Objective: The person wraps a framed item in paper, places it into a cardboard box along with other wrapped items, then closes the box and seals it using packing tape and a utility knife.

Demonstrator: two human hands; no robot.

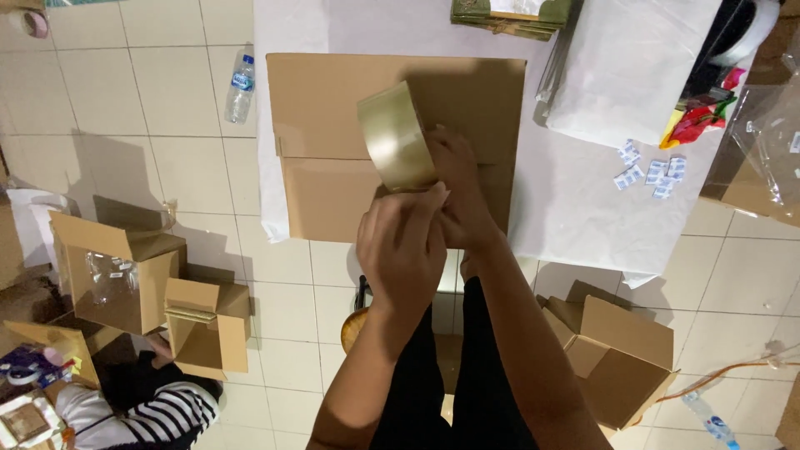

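While right hand (458,187) grips tape roll (396,137) over cardboard box (333,108), left hand (404,246) pinches tape end.

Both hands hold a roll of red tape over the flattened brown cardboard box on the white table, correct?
Not quite: the head view shows the roll of tape is clear and yellowish, not red. Both hands, left and right, hold it over the flattened brown cardboard box.

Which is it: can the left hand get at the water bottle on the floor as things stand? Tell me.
Probably not at once. The left hand is on the tape roll over the cardboard box, and the water bottle lies on the floor beyond the table's far left corner.
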